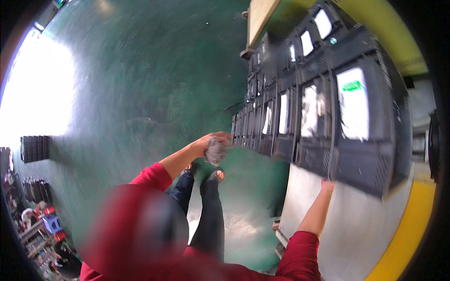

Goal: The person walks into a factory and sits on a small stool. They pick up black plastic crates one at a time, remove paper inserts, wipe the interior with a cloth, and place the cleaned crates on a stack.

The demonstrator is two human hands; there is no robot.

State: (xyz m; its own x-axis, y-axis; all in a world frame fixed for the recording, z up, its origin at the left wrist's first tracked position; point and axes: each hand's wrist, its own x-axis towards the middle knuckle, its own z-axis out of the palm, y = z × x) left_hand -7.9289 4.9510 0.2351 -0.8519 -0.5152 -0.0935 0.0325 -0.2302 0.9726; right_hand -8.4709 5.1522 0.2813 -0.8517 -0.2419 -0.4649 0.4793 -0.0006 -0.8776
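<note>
The stack of black crates point(323, 161) fills the right side, its long axis running from a large near end at right toward the left, where it narrows beside the left hand point(210, 140). White sheets point(355, 103) show on several crates. The left hand is closed around a fluffy gray wad point(216, 152), which hangs below the palm; its fingertips reach the stack's narrow end, though contact is unclear. Well apart from it, the right hand point(327, 184) meets the near crate's lower edge; its fingers are hidden, so I cannot tell their grip. Beyond lie a pale panel point(361, 210) at right, green floor point(136, 93), and, far left, a blue stool point(52, 224).
</note>
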